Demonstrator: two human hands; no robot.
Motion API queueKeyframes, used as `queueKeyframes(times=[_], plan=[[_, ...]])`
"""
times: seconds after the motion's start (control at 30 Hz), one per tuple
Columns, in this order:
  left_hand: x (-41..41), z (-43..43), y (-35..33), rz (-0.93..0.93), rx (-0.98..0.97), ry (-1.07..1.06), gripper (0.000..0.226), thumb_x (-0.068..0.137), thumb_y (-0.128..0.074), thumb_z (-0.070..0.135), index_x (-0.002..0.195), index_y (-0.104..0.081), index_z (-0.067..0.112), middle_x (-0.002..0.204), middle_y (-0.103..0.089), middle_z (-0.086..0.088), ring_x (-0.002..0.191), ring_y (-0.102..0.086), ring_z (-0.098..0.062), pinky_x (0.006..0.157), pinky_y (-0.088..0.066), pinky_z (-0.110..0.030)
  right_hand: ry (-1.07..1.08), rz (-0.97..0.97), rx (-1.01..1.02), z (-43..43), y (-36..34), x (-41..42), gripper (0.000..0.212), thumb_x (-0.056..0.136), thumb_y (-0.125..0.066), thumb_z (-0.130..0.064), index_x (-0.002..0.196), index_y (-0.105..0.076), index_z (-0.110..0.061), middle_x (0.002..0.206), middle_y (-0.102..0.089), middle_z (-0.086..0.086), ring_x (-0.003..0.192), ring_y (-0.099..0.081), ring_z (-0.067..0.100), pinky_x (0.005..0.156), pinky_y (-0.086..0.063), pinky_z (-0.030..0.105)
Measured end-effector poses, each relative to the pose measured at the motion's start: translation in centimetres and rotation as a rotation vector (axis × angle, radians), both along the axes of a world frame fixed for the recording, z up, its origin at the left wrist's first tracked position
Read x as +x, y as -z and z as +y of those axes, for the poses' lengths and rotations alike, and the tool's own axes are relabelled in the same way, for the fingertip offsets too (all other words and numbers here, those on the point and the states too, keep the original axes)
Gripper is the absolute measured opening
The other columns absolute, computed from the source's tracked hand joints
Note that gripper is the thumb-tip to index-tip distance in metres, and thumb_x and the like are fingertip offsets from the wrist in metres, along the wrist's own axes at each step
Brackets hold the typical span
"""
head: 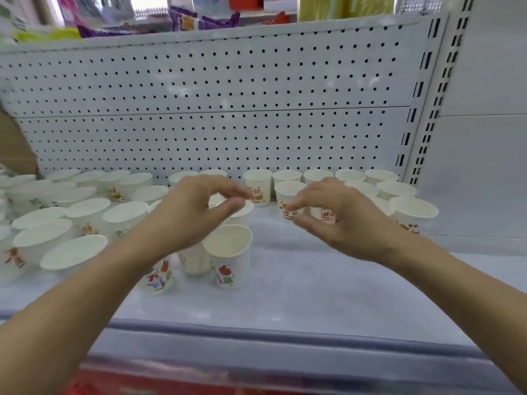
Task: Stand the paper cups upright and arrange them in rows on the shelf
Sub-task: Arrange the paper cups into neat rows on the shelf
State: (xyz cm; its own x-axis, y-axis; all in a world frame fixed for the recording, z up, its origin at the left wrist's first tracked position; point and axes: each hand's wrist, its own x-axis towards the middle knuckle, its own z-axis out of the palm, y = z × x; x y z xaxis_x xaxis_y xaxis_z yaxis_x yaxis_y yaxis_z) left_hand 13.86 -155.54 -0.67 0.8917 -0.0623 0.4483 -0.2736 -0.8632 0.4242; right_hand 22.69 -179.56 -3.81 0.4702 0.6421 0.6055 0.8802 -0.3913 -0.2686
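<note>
White paper cups with colourful prints stand on the pale shelf (313, 280). A dense group of upright cups (85, 212) fills the left side. Tidy rows of cups (350, 175) run along the back right. My left hand (188, 215) pinches thumb and forefinger on the rim of a cup (241, 210) in the middle. Just in front of it a cup (228, 252) leans slightly. My right hand (345, 220) curls around a red-printed cup (325, 216) at the front of the right rows, hiding most of that cup.
A white pegboard (228, 109) backs the shelf, with a slotted upright post (427, 124) at the right. Packaged goods (199, 18) lie on the shelf above. A cardboard box (14, 143) sits at far left. The shelf's front lip (285, 334) runs below my forearms.
</note>
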Motion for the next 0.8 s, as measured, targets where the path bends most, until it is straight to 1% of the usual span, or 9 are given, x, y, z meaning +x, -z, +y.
queueKeyframes(times=[0.1,0.17,0.2,0.3,0.37,0.47,0.57,0.67,0.8], plan=[[0.8,4.0,-0.3,0.082,0.070,-0.019,0.018,0.092,-0.061,0.026,0.102,-0.072,0.035,0.101,-0.069,0.019,0.097,-0.060,0.004,0.092,-0.046,-0.029,-0.186,0.095,-0.088,3.8,-0.2,-2.2,0.028,0.083,-0.068,-0.042,0.109,-0.068,-0.031,0.109,-0.062,-0.012,0.100,-0.055,0.008,0.084,-0.049,0.034],[1.6,5.1,0.0,0.153,0.151,0.005,0.020,0.093,-0.060,0.025,0.108,-0.071,0.033,0.108,-0.068,0.019,0.101,-0.058,0.004,0.093,-0.045,-0.027,-0.240,0.047,-0.190,5.9,0.0,-3.4,0.035,0.078,-0.067,-0.049,0.108,-0.068,-0.031,0.109,-0.061,-0.013,0.102,-0.053,0.009,0.084,-0.048,0.034],[2.2,5.4,0.2,0.185,0.191,0.016,0.021,0.093,-0.060,0.025,0.110,-0.070,0.033,0.113,-0.066,0.019,0.103,-0.055,0.004,0.091,-0.043,-0.024,-0.233,0.005,-0.229,6.7,0.2,-3.9,0.034,0.078,-0.067,-0.050,0.106,-0.069,-0.030,0.105,-0.061,-0.012,0.099,-0.052,0.010,0.081,-0.048,0.035],[3.6,5.4,0.7,0.226,0.275,0.050,0.025,0.091,-0.064,0.028,0.116,-0.067,0.029,0.118,-0.064,0.016,0.103,-0.050,0.003,0.088,-0.035,-0.018,-0.172,-0.126,-0.249,7.9,1.0,-4.7,0.018,0.082,-0.070,-0.039,0.092,-0.073,-0.024,0.091,-0.062,-0.009,0.087,-0.049,0.015,0.066,-0.049,0.040],[4.2,5.1,0.8,0.236,0.334,0.049,0.028,0.089,-0.065,0.034,0.116,-0.068,0.028,0.116,-0.066,0.015,0.102,-0.052,-0.001,0.088,-0.038,-0.021,-0.126,-0.152,-0.254,7.2,1.0,-5.0,0.013,0.084,-0.068,-0.036,0.088,-0.073,-0.024,0.087,-0.061,-0.009,0.084,-0.048,0.014,0.062,-0.047,0.034],[5.0,4.8,0.8,0.217,0.395,0.028,0.024,0.085,-0.069,0.036,0.108,-0.071,0.031,0.107,-0.069,0.016,0.099,-0.060,-0.006,0.088,-0.049,-0.029,-0.027,-0.162,-0.274,4.5,0.6,-5.3,0.012,0.086,-0.065,-0.035,0.087,-0.071,-0.025,0.084,-0.061,-0.009,0.083,-0.047,0.013,0.063,-0.044,0.029],[5.4,4.6,0.6,0.197,0.429,0.020,0.017,0.082,-0.070,0.034,0.099,-0.073,0.035,0.099,-0.070,0.018,0.094,-0.063,-0.007,0.084,-0.053,-0.036,0.117,-0.161,-0.296,1.2,0.3,-4.9,0.007,0.085,-0.068,-0.033,0.086,-0.070,-0.026,0.085,-0.061,-0.012,0.085,-0.049,0.014,0.063,-0.048,0.034],[5.4,4.1,0.4,0.191,0.463,0.047,0.014,0.085,-0.066,0.034,0.097,-0.073,0.036,0.097,-0.070,0.019,0.091,-0.062,-0.006,0.081,-0.054,-0.036,0.235,-0.119,-0.311,-1.3,0.1,-3.7,0.004,0.084,-0.071,-0.030,0.086,-0.070,-0.027,0.084,-0.061,-0.013,0.087,-0.049,0.014,0.065,-0.049,0.041],[5.3,3.6,0.2,0.206,0.478,0.065,0.015,0.084,-0.065,0.046,0.091,-0.074,0.037,0.089,-0.069,0.022,0.084,-0.062,-0.002,0.077,-0.055,-0.034,0.310,-0.080,-0.300,-2.6,0.2,-2.5,0.007,0.083,-0.072,-0.029,0.089,-0.073,-0.028,0.082,-0.062,-0.013,0.085,-0.048,0.013,0.069,-0.049,0.043]])
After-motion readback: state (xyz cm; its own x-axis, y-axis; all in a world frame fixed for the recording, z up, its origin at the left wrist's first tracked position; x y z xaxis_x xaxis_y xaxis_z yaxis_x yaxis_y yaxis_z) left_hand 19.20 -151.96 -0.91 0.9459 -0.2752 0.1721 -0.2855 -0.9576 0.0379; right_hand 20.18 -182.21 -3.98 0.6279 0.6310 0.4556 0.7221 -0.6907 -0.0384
